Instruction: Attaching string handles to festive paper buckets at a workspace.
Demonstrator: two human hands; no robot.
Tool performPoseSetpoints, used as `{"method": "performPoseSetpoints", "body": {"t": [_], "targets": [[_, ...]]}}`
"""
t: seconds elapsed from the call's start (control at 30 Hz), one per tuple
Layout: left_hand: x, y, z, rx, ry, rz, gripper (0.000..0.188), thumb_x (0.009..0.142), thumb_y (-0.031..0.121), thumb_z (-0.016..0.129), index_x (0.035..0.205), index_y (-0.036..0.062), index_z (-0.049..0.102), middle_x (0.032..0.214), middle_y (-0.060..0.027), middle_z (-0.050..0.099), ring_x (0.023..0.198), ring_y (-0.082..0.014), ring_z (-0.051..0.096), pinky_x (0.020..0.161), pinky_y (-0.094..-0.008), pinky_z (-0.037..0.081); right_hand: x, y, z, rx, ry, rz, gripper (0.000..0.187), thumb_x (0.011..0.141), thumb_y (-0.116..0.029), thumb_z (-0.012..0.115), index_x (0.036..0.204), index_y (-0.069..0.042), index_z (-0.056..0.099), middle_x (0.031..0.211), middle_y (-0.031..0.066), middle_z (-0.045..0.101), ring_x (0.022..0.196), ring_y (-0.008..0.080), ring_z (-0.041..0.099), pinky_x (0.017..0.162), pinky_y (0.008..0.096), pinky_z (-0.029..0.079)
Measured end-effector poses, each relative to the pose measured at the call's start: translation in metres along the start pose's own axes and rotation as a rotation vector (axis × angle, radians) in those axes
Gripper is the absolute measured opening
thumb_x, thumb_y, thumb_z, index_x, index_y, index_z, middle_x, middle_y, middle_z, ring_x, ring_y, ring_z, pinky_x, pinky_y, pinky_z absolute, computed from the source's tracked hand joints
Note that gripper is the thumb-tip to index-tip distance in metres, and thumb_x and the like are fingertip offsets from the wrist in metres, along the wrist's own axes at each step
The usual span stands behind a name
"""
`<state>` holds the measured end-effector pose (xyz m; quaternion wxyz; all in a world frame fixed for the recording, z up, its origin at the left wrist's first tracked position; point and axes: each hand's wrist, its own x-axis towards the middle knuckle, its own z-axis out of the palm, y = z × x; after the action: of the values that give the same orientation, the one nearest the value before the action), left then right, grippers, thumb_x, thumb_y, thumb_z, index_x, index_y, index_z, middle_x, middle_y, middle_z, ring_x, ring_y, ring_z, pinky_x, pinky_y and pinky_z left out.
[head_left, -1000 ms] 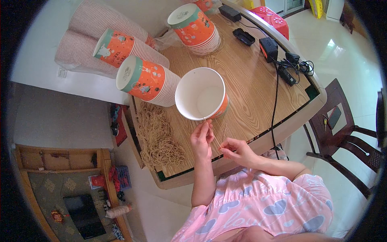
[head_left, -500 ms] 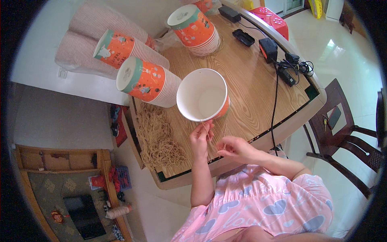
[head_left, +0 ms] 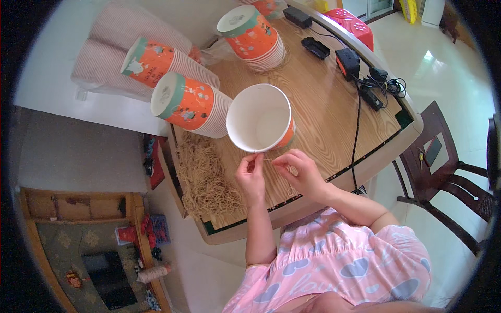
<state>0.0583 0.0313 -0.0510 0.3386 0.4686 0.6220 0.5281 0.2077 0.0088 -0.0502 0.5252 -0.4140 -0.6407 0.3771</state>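
A white-lined paper bucket (head_left: 259,120) with an orange printed outside stands on the table, its mouth tilted toward me. At its near rim my left hand (head_left: 251,180) pinches a thin piece of twine (head_left: 267,158) against the edge. Just to the right, my right hand (head_left: 304,173) has thumb and forefinger closed on the same twine, with a loose end dangling below. Left of my left hand lies a tangled heap of tan twine (head_left: 204,180). A nested stack of orange and teal paper buckets (head_left: 195,107) lies just beyond the heap, beside the bucket.
More stacked buckets stand at the back (head_left: 253,39) and lie at the left (head_left: 159,60), by plastic-wrapped stacks (head_left: 112,68). On the right are a black power adapter (head_left: 347,63), coiled cables (head_left: 386,83) and a cord over the table edge. A dark chair (head_left: 433,156) holds a phone.
My right hand has moved up and left to the bucket's rim, close to my left hand. My left hand has shifted slightly left, and the bucket has moved slightly up and left.
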Motion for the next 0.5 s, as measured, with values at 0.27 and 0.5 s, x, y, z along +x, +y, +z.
{"method": "performPoseSetpoints", "body": {"t": [0.27,0.5], "targets": [[-0.004,0.000,0.004,-0.097,-0.004,0.059,0.012,0.080,0.010,0.066,0.084,-0.0016,0.063,0.074,0.0009,0.059,0.067,-0.0057,0.051,0.062,-0.0195,0.042,0.055,-0.005,-0.012,-0.702,-0.134,-0.350,0.019,0.069,-0.008,0.063,0.087,-0.014,0.059,0.085,-0.0011,0.057,0.094,0.0163,0.054,0.107,0.0490,0.020],[-0.001,-0.004,-0.001,-0.159,-0.044,0.009,0.014,0.079,0.010,0.068,0.085,-0.0021,0.063,0.077,-0.0004,0.060,0.068,-0.0061,0.053,0.063,-0.0197,0.043,0.059,-0.001,-0.013,-0.575,-0.190,-0.359,0.017,0.068,-0.008,0.063,0.083,-0.013,0.059,0.081,0.0000,0.056,0.092,0.0179,0.055,0.107,0.0479,0.020]]}}
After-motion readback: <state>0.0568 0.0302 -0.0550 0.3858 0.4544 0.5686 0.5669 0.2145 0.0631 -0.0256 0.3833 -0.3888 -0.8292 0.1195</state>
